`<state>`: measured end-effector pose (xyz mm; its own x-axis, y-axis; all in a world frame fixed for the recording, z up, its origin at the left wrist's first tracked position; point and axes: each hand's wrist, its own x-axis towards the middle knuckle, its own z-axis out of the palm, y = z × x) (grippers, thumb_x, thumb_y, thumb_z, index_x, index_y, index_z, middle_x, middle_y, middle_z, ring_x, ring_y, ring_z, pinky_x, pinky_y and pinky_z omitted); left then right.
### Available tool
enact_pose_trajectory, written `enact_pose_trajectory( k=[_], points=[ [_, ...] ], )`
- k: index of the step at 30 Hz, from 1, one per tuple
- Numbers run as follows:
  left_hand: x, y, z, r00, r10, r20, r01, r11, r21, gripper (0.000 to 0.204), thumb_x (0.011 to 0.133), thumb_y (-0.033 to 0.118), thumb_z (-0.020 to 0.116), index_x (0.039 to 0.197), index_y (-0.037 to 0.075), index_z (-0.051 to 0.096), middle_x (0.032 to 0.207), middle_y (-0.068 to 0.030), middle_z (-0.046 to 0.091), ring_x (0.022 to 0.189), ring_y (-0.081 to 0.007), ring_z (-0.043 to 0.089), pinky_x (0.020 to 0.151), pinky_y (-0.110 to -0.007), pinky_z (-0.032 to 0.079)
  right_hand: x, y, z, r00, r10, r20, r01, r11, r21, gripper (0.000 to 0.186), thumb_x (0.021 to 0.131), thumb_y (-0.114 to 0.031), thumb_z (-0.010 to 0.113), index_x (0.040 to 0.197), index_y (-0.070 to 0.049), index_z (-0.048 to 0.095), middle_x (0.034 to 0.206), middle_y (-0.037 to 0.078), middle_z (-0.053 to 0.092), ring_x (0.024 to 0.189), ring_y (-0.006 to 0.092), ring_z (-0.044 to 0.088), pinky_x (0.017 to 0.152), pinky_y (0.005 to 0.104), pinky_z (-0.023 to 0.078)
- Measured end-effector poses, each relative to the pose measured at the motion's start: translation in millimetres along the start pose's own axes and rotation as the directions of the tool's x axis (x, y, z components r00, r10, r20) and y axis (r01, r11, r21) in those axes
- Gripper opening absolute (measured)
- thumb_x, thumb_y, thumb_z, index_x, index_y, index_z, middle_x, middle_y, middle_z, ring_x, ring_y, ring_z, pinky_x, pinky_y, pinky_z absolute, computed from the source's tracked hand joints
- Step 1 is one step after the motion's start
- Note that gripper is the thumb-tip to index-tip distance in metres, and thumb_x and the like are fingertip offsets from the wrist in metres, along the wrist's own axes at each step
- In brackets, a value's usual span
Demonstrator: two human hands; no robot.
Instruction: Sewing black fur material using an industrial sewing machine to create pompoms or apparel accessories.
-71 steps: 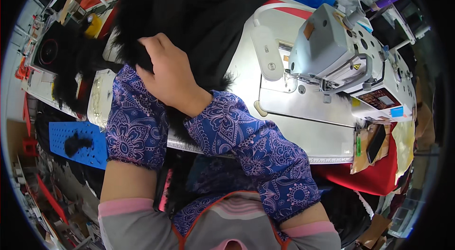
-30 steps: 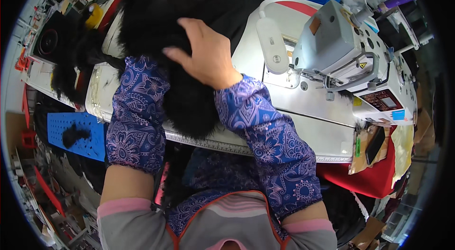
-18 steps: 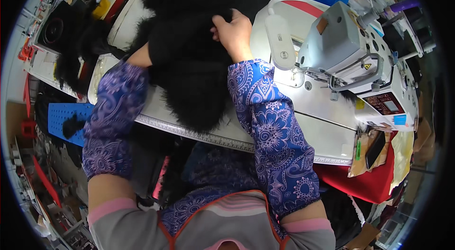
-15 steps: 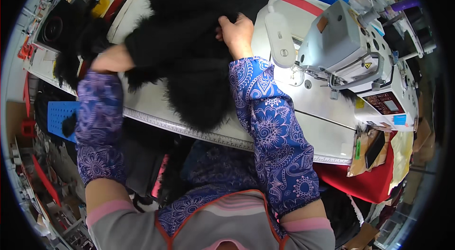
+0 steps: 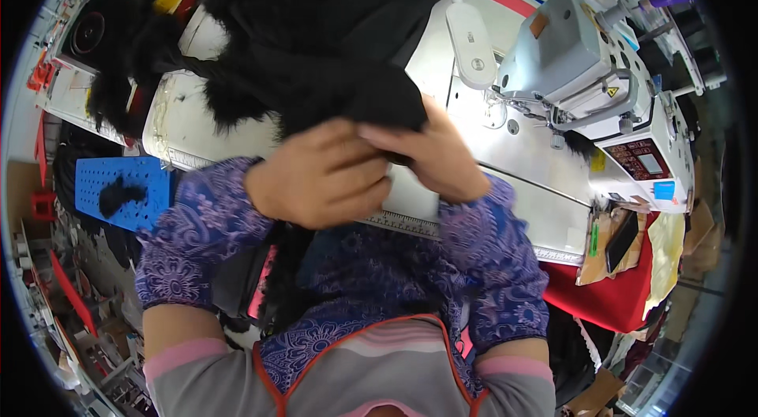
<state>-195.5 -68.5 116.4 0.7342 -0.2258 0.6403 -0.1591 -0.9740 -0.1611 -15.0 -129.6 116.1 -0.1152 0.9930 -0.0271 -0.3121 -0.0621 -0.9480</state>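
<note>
A large piece of black fabric [image 5: 339, 30] with shaggy fur along its left side lies over the white sewing table. My right hand [image 5: 446, 152] grips its near right corner, the thumb pointing left over the edge. Close beside it, my left hand [image 5: 320, 176] is closed at the same near edge, its fingers curled and slightly smeared by motion. The two hands almost touch, and part of the fabric edge is hidden behind them. Right of my hands stands a grey-white sewing machine [image 5: 553, 54], its needle area lit by a white lamp [image 5: 472, 46].
A ruler strip [image 5: 403, 223] runs along the table's front edge. A blue perforated tray [image 5: 154, 180] with a black fur tuft sits at left. More black fur [image 5: 118, 93] hangs at the far left. A dark phone-like slab [image 5: 622, 242] lies at right above red cloth [image 5: 588, 294].
My left hand has moved right and nearer, from the fur side to beside my right hand. My right hand has come nearer and right, and the near fabric is folded back from the table's front.
</note>
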Motion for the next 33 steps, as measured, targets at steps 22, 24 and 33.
enact_pose_trajectory(
  k=[22,24,33],
  points=[
    [-103.5,-159.8,-5.6,0.549,-0.805,0.225,0.722,0.592,0.358,0.072,0.075,0.003,0.064,0.143,0.017,0.045,0.147,-0.0105,0.045,0.138,-0.0304,0.039,0.112,-0.044,0.033,-119.6,36.5,-109.0,0.828,-0.531,-0.18,-0.038,0.267,-0.963,0.01,0.074,0.006,0.06,0.078,-0.003,0.063,0.086,0.009,0.064,0.085,0.0272,0.059,0.073,0.0344,0.048],
    [-80.9,-143.2,8.5,0.706,-0.703,0.092,0.681,0.708,0.185,0.061,0.075,0.01,0.07,0.134,0.01,0.054,0.132,-0.0142,0.057,0.125,-0.0313,0.052,0.104,-0.038,0.043,-107.7,40.7,-100.1,0.84,-0.527,-0.127,0.013,0.254,-0.967,0.01,0.074,0.004,0.063,0.081,-0.004,0.064,0.087,0.008,0.064,0.086,0.0279,0.059,0.074,0.0361,0.048],
    [-9.6,-118.2,100.6,0.61,-0.789,-0.071,0.784,0.614,-0.092,0.017,0.085,0.011,0.065,0.101,0.005,0.067,0.089,-0.0099,0.064,0.084,-0.0295,0.063,0.072,-0.036,0.052,-93.6,44.9,-96.4,0.847,-0.528,-0.063,0.097,0.269,-0.958,0.012,0.077,0.003,0.064,0.087,-0.003,0.065,0.092,0.011,0.065,0.093,0.0293,0.061,0.081,0.0372,0.049]
  ],
)
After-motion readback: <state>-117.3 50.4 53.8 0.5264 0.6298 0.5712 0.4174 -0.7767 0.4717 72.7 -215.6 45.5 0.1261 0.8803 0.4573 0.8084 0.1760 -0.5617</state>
